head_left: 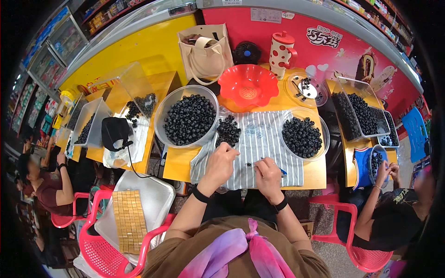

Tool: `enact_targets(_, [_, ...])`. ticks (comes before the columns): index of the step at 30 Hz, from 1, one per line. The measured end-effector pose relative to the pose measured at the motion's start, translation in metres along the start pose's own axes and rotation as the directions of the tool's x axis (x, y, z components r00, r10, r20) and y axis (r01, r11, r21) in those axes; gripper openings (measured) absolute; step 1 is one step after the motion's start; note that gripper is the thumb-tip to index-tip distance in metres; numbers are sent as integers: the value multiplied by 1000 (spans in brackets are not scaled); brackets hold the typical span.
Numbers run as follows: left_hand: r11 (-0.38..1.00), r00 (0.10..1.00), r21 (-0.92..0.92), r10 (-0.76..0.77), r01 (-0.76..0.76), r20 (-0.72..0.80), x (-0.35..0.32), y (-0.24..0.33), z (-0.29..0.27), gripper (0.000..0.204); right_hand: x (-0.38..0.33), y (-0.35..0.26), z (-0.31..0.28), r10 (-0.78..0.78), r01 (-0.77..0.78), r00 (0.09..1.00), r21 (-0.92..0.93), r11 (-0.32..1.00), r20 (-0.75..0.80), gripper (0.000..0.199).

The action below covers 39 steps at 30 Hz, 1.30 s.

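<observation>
A pile of small round black pieces (228, 131) lies on the grey-and-white striped cloth (292, 173). My left hand (221, 163) is closed at the pile's near edge, its fingertips bunched together; what they hold, if anything, is hidden. Over the front of the cloth my right hand (268, 176) is closed on a slim blue-ended tool (283, 172), most of it covered by the palm. One small dark piece (249, 164) shows just left of the right fingertips. A large clear tub (160, 109) of the same black pieces stands left of the pile, and a smaller clear tub (325, 147) of them stands at the right.
Behind the cloth sit a red scalloped bowl (248, 88), a canvas bag (206, 58), a red-dotted tumbler (279, 55) and a clear dish (296, 81). Side tables hold more clear bins (354, 134). People work to the left and right. A pink chair (99, 231) stands at my left.
</observation>
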<state>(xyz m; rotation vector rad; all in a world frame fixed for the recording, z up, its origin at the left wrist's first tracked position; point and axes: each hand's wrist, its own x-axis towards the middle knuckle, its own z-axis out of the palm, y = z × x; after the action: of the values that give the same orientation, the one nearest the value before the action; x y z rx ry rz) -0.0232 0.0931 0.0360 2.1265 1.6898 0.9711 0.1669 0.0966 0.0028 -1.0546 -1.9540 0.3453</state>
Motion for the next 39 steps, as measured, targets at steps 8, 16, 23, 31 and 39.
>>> enact_targets(8, [1000,993,-24,7,-10,-115,-4,5,-23,25,0,0,-2,21,-21,1000,-15,1000,-1,10])
enact_targets(16, [976,984,-134,-164,173,74,-56,16,-40,16,0,1,-2,7,-7,1000,-12,1000,-15,8])
enact_targets(23, [978,997,-190,-74,80,39,-73,-7,-19,14,2,-1,-4,1,0,1000,-31,1000,27,10])
enact_targets(31, [949,977,-255,-205,185,-54,-47,0,-16,17,2,-2,-1,5,-5,1000,-39,999,4,10])
enact_targets(39, [994,985,3,-106,108,-136,-46,-15,-3,23,2,-3,-2,9,-9,1000,-35,999,12,8])
